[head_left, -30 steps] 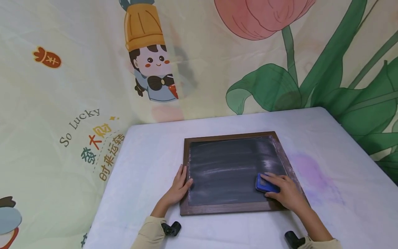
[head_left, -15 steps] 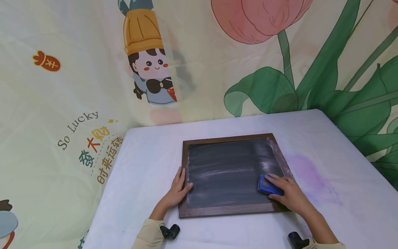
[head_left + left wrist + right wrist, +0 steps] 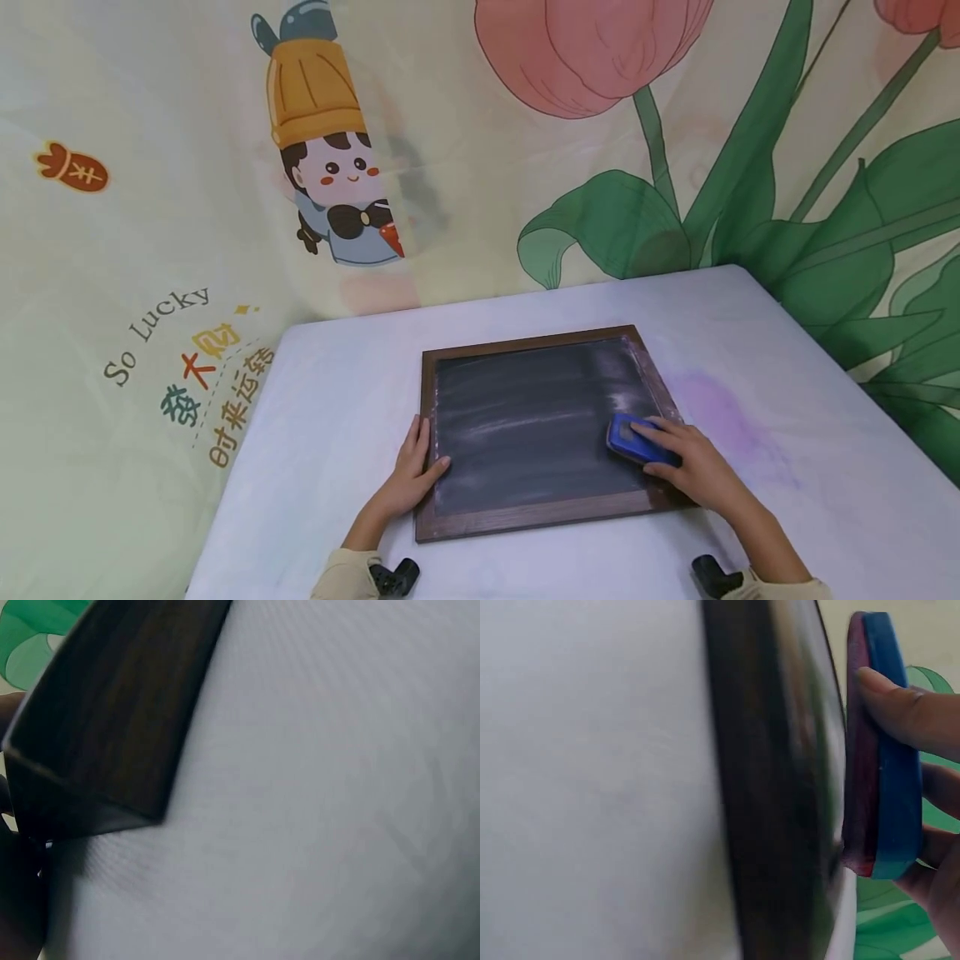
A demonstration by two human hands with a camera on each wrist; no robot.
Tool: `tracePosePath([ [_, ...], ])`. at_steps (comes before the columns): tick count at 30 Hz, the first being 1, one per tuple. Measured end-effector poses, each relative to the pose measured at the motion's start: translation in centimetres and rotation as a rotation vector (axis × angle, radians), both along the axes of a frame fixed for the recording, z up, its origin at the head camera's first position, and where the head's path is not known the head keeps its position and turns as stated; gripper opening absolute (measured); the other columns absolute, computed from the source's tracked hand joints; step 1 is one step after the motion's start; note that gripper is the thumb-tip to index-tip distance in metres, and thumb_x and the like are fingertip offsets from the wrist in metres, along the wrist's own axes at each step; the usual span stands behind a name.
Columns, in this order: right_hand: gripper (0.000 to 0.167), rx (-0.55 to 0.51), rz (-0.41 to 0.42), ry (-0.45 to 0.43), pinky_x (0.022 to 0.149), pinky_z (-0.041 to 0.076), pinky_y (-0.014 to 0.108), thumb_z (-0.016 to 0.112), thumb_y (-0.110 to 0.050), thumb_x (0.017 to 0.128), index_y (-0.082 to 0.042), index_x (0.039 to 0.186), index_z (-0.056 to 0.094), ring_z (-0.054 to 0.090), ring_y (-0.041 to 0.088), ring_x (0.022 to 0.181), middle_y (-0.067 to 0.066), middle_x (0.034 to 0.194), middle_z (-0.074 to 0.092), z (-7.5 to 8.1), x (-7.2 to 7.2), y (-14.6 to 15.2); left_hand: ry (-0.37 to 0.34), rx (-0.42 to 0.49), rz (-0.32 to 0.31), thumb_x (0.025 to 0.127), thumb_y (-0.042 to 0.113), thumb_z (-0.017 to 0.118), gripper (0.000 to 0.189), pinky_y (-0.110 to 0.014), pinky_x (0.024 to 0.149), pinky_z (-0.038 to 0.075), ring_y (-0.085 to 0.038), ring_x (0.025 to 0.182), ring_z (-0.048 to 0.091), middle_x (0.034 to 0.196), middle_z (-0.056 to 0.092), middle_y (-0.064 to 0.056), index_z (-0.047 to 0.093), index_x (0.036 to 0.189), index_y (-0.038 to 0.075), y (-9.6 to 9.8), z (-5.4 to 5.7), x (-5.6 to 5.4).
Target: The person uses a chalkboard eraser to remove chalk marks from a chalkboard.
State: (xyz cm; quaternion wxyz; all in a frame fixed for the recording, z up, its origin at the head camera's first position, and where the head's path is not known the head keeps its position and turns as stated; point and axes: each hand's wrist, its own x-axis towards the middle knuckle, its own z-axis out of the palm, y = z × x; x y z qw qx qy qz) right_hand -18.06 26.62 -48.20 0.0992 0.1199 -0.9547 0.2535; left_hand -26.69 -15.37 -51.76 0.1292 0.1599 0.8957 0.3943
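A blackboard (image 3: pixel 525 433) with a brown wooden frame lies on the white cloth, its dark face hazy with white chalk smears. My left hand (image 3: pixel 408 479) rests at the frame's left side, fingers straight along the outer edge and thumb reaching over onto the board. With my right hand (image 3: pixel 693 462) I grip a blue board eraser (image 3: pixel 633 437) over the lower right part of the board. From the right wrist, the eraser (image 3: pixel 896 772) shows a purplish felt side turned to the board, thumb on one side and fingers on the other. Whether the whole felt touches is unclear.
The board lies on a table covered with a white cloth (image 3: pixel 345 375). A pinkish-purple stain (image 3: pixel 708 404) marks the cloth right of the board. Behind the table hangs a printed backdrop (image 3: pixel 465 208) with flowers and a cartoon figure. A dark wrist device (image 3: pixel 393 575) sits at my left cuff.
My right hand and the eraser have moved slightly right across the board, then a little away from its near edge. My left hand stays at the frame. The head view has turned slightly.
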Motion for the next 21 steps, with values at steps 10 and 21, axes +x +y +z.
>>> tracePosePath([
  [10, 0.064, -0.13, -0.326, -0.066, 0.077, 0.04, 0.064, 0.064, -0.03, 0.085, -0.005, 0.138, 0.039, 0.044, 0.056, 0.104, 0.039, 0.125, 0.042, 1.4, -1.4, 4.5, 0.008, -0.009, 0.01, 0.091, 0.039, 0.051, 0.084, -0.061, 0.106, 0.007, -0.04, 0.139, -0.006, 0.152, -0.011, -0.017, -0.001, 0.147, 0.004, -0.2, -0.2, 0.2],
  [21, 0.074, -0.047, -0.46, -0.23, 0.074, 0.041, 0.062, 0.06, -0.038, 0.086, 0.003, 0.139, 0.029, 0.041, 0.058, 0.098, 0.047, 0.113, 0.036, 0.7, -3.2, 6.5, 0.028, 0.004, -0.001, 0.09, 0.037, 0.053, 0.084, -0.063, 0.105, 0.008, -0.042, 0.138, -0.004, 0.152, -0.008, -0.02, 0.002, 0.146, 0.002, -0.1, -0.3, 0.3],
])
